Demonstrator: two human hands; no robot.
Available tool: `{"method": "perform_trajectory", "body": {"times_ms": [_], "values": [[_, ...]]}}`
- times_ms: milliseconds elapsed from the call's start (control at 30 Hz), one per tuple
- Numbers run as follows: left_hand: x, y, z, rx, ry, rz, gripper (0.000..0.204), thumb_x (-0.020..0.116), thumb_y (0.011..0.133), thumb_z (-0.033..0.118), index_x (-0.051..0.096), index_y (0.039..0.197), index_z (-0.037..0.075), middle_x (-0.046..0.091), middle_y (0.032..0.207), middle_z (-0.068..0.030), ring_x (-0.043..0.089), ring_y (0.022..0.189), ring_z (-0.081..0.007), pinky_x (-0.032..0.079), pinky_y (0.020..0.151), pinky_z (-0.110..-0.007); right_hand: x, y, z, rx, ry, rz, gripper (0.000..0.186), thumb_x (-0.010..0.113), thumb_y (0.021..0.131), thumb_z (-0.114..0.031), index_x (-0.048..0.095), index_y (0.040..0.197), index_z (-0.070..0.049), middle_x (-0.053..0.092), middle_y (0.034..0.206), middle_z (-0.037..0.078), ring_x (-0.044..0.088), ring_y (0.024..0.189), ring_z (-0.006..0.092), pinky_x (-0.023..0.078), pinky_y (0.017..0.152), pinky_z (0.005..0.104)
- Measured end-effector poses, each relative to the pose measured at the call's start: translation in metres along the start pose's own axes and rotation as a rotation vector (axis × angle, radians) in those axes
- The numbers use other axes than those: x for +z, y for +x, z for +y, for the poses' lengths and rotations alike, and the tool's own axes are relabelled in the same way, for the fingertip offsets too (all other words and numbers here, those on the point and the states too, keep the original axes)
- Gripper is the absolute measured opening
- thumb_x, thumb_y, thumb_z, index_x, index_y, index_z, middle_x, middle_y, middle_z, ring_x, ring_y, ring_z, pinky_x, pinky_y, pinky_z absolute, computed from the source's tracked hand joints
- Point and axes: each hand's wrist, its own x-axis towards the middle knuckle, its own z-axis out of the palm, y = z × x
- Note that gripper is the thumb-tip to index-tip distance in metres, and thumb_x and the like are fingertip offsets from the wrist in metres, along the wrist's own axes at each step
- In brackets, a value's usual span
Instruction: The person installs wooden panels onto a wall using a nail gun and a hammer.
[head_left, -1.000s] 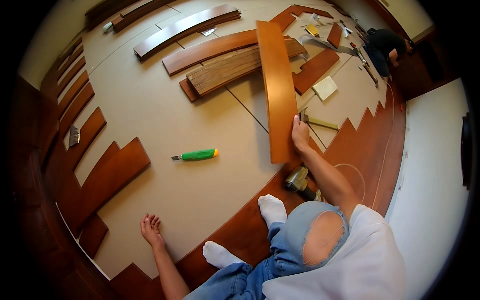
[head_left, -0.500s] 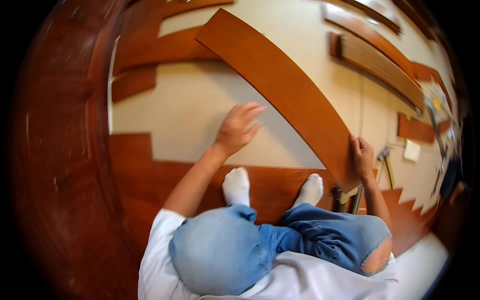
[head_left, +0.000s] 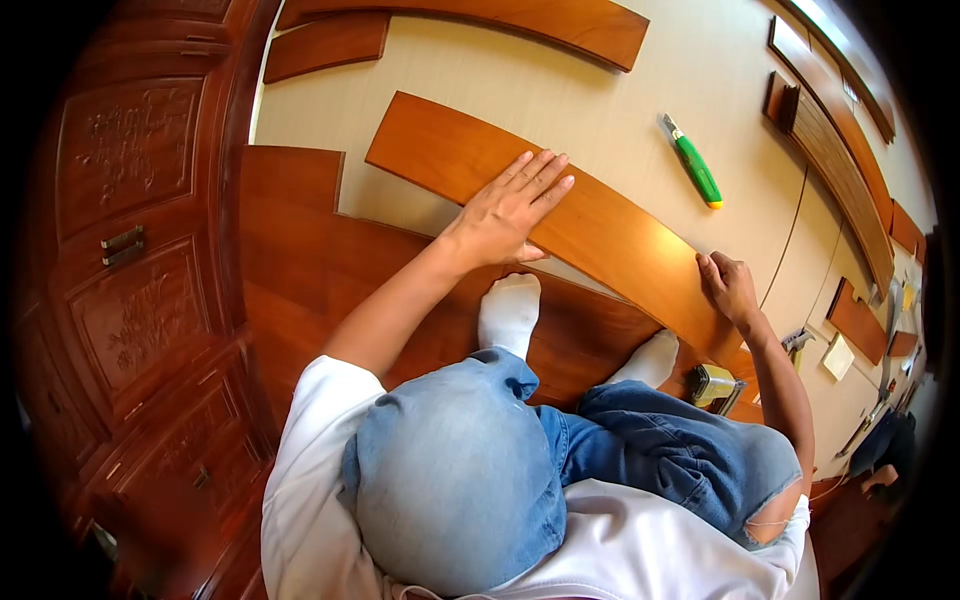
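A long reddish-brown floorboard [head_left: 610, 215] slants across in front of me, its left end farther away than its right. My left hand [head_left: 512, 200] lies on the board's top face with the fingers stretched out. At the right end, my right hand [head_left: 730, 288] grips the board's far edge, its fingers curled around it. Laid planks [head_left: 400, 270] form a floor under my socked feet, and the board's near side overlaps them toward the right. A green utility knife [head_left: 695, 170] lies on the pale underlay beyond the board.
Loose planks [head_left: 560, 25] lie at the far left, and a stack of boards [head_left: 840, 180] is at the right. A nail gun or stapler-like tool [head_left: 712, 385] stands by my right foot, with a hammer [head_left: 797, 340] farther right. Carved wooden cabinet doors [head_left: 130, 170] line the left side.
The board has swung down nearer the laid planks and lies flatter. My left hand has gone from hovering free to resting on it. The utility knife has come into sight.
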Motion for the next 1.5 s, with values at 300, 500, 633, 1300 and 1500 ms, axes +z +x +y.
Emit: {"method": "perform_trajectory", "body": {"times_ms": [300, 500, 633, 1300, 1500], "values": [[0.042, -0.031, -0.044, -0.139, 0.095, 0.142, 0.086, 0.07, 0.088, 0.057, 0.049, 0.145, -0.003, 0.045, 0.155, -0.0196, 0.038, 0.147, -0.0343, 0.027, 0.125, -0.047, 0.025, 0.03, -0.002, -0.232, -0.182, 0.034, 0.042, 0.057, 0.104, -0.033, 0.06, 0.075, -0.002, 0.058, 0.063, 0.024, 0.059, 0.062, 0.0463, 0.047, 0.056, 0.0476], [0.061, -0.055, -0.055, -0.34, 0.126, 0.289, 0.067, 0.063, 0.098, 0.044, 0.05, 0.145, -0.002, 0.046, 0.153, -0.0192, 0.039, 0.146, -0.0342, 0.027, 0.125, -0.048, 0.045, 0.057, -0.033, -0.17, -0.118, -0.086, 0.045, 0.061, 0.103, -0.038, 0.06, 0.076, -0.002, 0.058, 0.062, 0.023, 0.058, 0.058, 0.0446, 0.047, 0.055, 0.0474], [0.06, -0.067, -0.069, -0.375, 0.187, 0.337, 0.06, 0.063, 0.097, 0.038, 0.054, 0.142, 0.0, 0.048, 0.152, -0.0191, 0.041, 0.143, -0.0338, 0.026, 0.125, -0.048, 0.055, 0.073, -0.055, -0.202, -0.082, -0.081, 0.047, 0.065, 0.101, -0.041, 0.06, 0.077, 0.0, 0.062, 0.067, 0.021, 0.06, 0.061, 0.0416, 0.048, 0.058, 0.0463], [0.089, -0.082, -0.075, -0.377, 0.239, 0.357, 0.041, 0.061, 0.098, 0.017, 0.057, 0.137, 0.004, 0.055, 0.138, -0.015, 0.047, 0.134, -0.0358, 0.034, 0.118, -0.05, 0.033, 0.018, 0.005, 0.008, 0.061, 0.47, 0.02, 0.065, 0.1, -0.021, 0.069, 0.102, -0.001, 0.068, 0.094, 0.014, 0.067, 0.08, 0.0276, 0.053, 0.074, 0.0367], [0.078, -0.09, -0.079, -0.374, 0.275, 0.325, 0.044, 0.058, 0.101, 0.022, 0.054, 0.14, 0.003, 0.052, 0.141, -0.0158, 0.046, 0.136, -0.0368, 0.034, 0.119, -0.051, -0.007, -0.06, 0.121, 0.283, -0.176, 0.703, 0.025, 0.061, 0.1, -0.027, 0.071, 0.102, -0.003, 0.071, 0.096, 0.019, 0.067, 0.089, 0.0402, 0.053, 0.078, 0.0432]]}}
